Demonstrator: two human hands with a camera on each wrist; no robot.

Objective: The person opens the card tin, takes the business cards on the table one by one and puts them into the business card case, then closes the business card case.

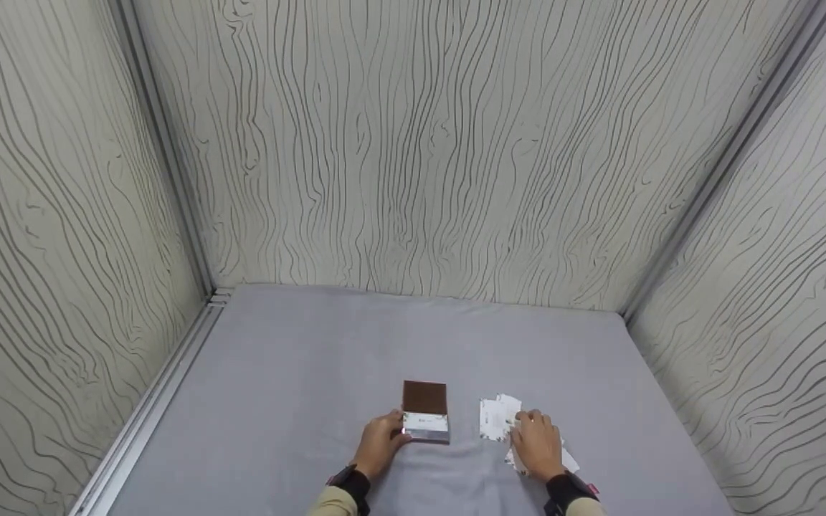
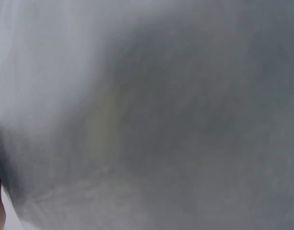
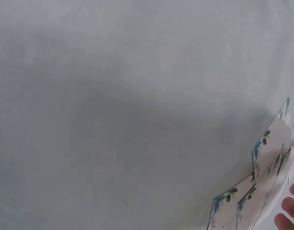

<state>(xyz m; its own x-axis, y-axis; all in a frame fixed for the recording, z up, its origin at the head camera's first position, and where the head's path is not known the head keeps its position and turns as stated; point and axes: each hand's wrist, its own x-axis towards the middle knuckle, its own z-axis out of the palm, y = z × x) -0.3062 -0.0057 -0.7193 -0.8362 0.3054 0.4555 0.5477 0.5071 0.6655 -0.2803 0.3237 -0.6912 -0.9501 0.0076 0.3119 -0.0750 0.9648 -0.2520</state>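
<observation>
Your left hand (image 1: 378,438) holds the open brown card case (image 1: 424,398) by its left side, well short of the table's (image 1: 298,358) far edge, with a white printed card (image 1: 424,421) showing inside. Your right hand (image 1: 538,443) is over the loose white cards (image 1: 493,419), between the case and the table's right edge; whether its fingers pinch one, I cannot tell. The sorting looks part-way: case opened, several cards lying outside it.
</observation>
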